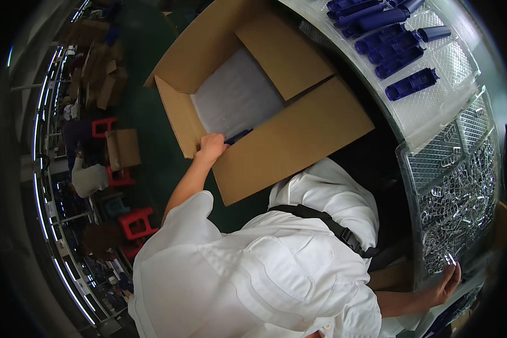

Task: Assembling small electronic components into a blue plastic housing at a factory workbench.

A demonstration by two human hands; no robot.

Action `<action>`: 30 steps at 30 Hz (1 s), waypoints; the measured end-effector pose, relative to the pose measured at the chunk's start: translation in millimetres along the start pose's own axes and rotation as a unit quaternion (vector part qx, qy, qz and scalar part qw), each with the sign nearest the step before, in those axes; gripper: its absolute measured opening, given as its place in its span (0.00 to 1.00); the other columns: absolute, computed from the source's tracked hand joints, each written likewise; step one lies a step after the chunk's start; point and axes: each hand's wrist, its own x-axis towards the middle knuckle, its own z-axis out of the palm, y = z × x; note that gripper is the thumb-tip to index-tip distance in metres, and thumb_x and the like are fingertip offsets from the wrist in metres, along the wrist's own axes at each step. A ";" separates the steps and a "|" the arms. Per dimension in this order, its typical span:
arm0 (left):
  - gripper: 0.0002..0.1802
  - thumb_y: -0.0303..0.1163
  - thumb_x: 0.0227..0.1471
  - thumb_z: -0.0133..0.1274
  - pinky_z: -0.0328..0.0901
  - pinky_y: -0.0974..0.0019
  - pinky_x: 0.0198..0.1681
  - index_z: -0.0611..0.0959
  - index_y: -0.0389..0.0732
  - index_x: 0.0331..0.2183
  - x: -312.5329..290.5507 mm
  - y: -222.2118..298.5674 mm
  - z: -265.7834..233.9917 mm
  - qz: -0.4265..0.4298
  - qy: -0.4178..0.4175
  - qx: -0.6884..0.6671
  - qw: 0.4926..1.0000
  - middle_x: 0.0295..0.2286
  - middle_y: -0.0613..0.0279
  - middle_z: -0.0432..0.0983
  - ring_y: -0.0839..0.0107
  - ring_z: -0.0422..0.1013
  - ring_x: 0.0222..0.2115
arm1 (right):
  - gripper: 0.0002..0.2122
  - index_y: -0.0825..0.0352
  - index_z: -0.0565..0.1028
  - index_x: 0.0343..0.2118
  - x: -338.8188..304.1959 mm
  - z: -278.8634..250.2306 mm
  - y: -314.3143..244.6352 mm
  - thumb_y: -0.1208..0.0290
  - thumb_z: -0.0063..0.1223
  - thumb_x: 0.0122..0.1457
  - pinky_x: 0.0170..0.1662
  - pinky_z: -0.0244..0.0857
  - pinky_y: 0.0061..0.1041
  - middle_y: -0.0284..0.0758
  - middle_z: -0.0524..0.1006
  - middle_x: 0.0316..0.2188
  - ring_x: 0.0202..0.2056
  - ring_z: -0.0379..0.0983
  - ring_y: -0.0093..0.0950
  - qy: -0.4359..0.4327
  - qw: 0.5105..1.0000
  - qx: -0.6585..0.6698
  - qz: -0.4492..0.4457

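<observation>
My left hand (211, 147) reaches over the near left corner of an open cardboard box (293, 152). Its fingers are closed on the end of a dark blue plastic housing (240, 136), partly hidden behind the box flap. A pale grey-white sheet or liner (236, 93) covers the inside of the box. Off to the right, my right hand (448, 281) is at the near edge of a tray (411, 197) of loose wire clips (456, 208). Its fingertips pinch a small shiny metal clip (450, 259).
Several dark blue plastic housings (411, 84) lie on clear textured plastic on the bench at the upper right. Red stools (136, 223), another carton (124, 149) and a person in a light top (89, 177) are farther left, beyond the green floor (146, 129).
</observation>
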 end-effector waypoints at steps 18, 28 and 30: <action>0.17 0.36 0.46 0.65 0.70 0.48 0.45 0.81 0.39 0.38 26.8 -1.6 2.8 0.100 -0.002 -0.123 0.987 0.40 0.53 0.76 0.47 0.74 0.44 | 0.13 0.72 0.80 0.48 2.2 -7.5 26.3 0.68 0.57 0.68 0.51 0.71 0.22 0.35 0.80 0.41 0.43 0.76 0.24 -0.020 1.000 0.001 -0.002; 0.23 0.39 0.45 0.65 0.69 0.51 0.50 0.82 0.39 0.43 31.2 -1.2 -1.6 0.064 -0.040 -0.133 0.988 0.44 0.54 0.77 0.49 0.72 0.49 | 0.13 0.71 0.81 0.48 5.4 -4.8 26.8 0.67 0.58 0.68 0.50 0.72 0.22 0.35 0.80 0.41 0.43 0.76 0.25 -0.023 1.000 0.005 -0.012; 0.25 0.39 0.44 0.65 0.69 0.52 0.50 0.82 0.39 0.44 29.6 -5.0 -5.3 0.049 -0.044 -0.157 0.985 0.44 0.53 0.78 0.50 0.73 0.49 | 0.13 0.72 0.81 0.48 4.9 -6.0 25.5 0.67 0.58 0.68 0.50 0.72 0.22 0.35 0.80 0.41 0.43 0.76 0.25 -0.024 1.000 0.004 -0.009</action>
